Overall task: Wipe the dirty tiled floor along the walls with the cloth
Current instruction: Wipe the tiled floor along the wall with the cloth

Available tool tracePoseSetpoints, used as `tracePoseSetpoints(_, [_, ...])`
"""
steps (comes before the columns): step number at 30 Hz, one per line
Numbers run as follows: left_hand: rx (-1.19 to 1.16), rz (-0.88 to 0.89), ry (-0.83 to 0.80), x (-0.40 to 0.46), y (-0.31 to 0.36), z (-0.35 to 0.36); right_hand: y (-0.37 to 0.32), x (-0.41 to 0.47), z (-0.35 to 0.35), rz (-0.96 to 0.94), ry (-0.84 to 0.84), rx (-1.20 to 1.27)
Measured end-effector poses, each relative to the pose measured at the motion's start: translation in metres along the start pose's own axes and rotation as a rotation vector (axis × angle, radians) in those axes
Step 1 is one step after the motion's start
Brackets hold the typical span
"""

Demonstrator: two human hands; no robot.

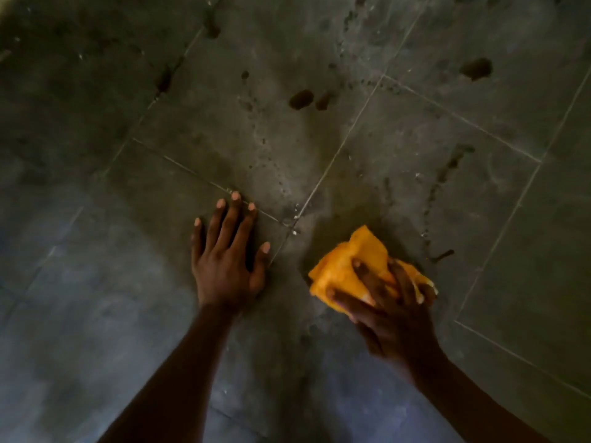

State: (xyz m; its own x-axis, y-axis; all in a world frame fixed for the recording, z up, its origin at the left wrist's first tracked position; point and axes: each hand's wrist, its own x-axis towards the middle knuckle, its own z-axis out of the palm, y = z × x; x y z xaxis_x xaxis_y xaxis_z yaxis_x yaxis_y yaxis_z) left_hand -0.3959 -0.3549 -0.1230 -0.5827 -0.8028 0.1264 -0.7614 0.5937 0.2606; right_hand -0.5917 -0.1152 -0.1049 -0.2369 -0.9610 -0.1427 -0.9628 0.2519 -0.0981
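Observation:
A bunched orange-yellow cloth (348,266) lies on the grey tiled floor (399,139) at centre right. My right hand (388,310) presses down on the cloth, fingers spread over it and partly sunk into its folds. My left hand (228,251) lies flat on a tile to the left of the cloth, fingers straight and spread, holding nothing. Both forearms reach in from the bottom edge. The hand covers part of the cloth.
Dark brown blotches (300,99) and a larger spot (476,68) mark the tiles farther ahead. Small dark specks and pale streaks run across the floor, and a dirt trail (441,180) lies right of the cloth. Pale grout lines cross diagonally. No wall shows.

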Motion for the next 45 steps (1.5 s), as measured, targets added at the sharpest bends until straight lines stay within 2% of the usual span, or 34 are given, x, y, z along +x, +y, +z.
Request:
tracePoseSetpoints(2, [-0.014,-0.018,-0.025,-0.001,0.001,0.0,0.017,-0.036,-0.001,-0.023,-0.017,-0.032])
tracePoseSetpoints(4, [-0.014,-0.028,-0.045,-0.002,0.0,-0.002,0.034,-0.035,-0.006,0.106,-0.054,-0.004])
tracePoseSetpoints(7, [-0.015,-0.019,-0.049,-0.003,-0.002,-0.003,0.035,0.024,-0.006,0.316,0.001,0.1])
tracePoseSetpoints(11, [-0.036,-0.013,-0.013,-0.005,-0.002,0.0,0.012,0.068,-0.001,0.247,0.011,0.101])
tracePoseSetpoints(14, [-0.041,-0.017,0.003,-0.006,-0.001,-0.002,0.012,0.01,0.002,0.043,0.054,0.046])
tracePoseSetpoints(16, [-0.049,-0.015,0.004,-0.004,0.001,-0.003,0.033,-0.03,0.002,-0.028,0.05,-0.006])
tracePoseSetpoints(17, [-0.053,-0.017,0.008,-0.003,0.0,-0.003,0.049,-0.038,0.001,-0.001,0.028,-0.012])
tracePoseSetpoints(20, [-0.061,-0.02,0.022,-0.005,0.002,-0.001,0.095,-0.023,0.002,0.246,0.018,0.055])
tracePoseSetpoints(24, [-0.067,-0.019,0.017,-0.006,0.002,0.002,0.074,0.048,0.005,0.373,0.116,0.076])
tracePoseSetpoints(26, [-0.062,-0.023,0.009,-0.007,0.001,0.002,0.042,0.056,0.007,0.314,0.121,0.077])
tracePoseSetpoints(28, [-0.062,-0.015,-0.002,-0.009,0.001,0.001,0.023,0.025,0.013,0.145,0.135,0.029])
tracePoseSetpoints(31, [-0.074,-0.002,-0.017,-0.008,0.001,0.0,0.034,-0.042,0.015,-0.044,0.132,0.015])
tracePoseSetpoints(33, [-0.072,-0.004,-0.006,-0.008,-0.001,0.001,0.061,-0.05,0.013,0.037,0.096,0.014])
tracePoseSetpoints(35, [-0.073,-0.006,0.004,-0.005,-0.001,0.001,0.077,-0.022,0.015,0.227,0.102,0.056])
tracePoseSetpoints(38, [-0.064,-0.008,0.009,-0.007,-0.001,0.004,0.056,0.039,0.023,0.35,0.087,0.193])
tracePoseSetpoints(39, [-0.063,-0.008,0.006,-0.007,0.0,0.004,0.04,0.051,0.022,0.318,0.09,0.203])
tracePoseSetpoints(41, [-0.062,-0.018,-0.002,-0.011,0.002,0.002,0.004,0.044,0.018,0.134,0.124,0.121])
tracePoseSetpoints(43, [-0.062,-0.045,-0.024,-0.015,0.007,0.0,-0.014,0.002,0.012,-0.069,0.13,0.053])
tracePoseSetpoints(45, [-0.112,-0.088,-0.04,-0.019,0.012,-0.003,-0.002,-0.046,0.015,-0.16,0.11,0.054])
